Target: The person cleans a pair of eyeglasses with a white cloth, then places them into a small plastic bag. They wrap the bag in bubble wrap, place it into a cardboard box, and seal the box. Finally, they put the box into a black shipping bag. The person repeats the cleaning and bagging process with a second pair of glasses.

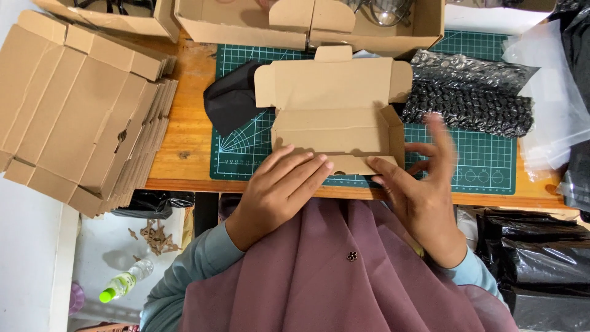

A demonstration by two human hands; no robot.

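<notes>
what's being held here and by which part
The small cardboard box on the cutting mat: the left hand presses flat on its near front flap, and the right hand touches that flap's right end. Neither hand clearly grips it.

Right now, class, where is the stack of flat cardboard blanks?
In the head view, the stack of flat cardboard blanks lies at the left end of the wooden table, left of the green cutting mat and overhanging the table's edge.
</notes>
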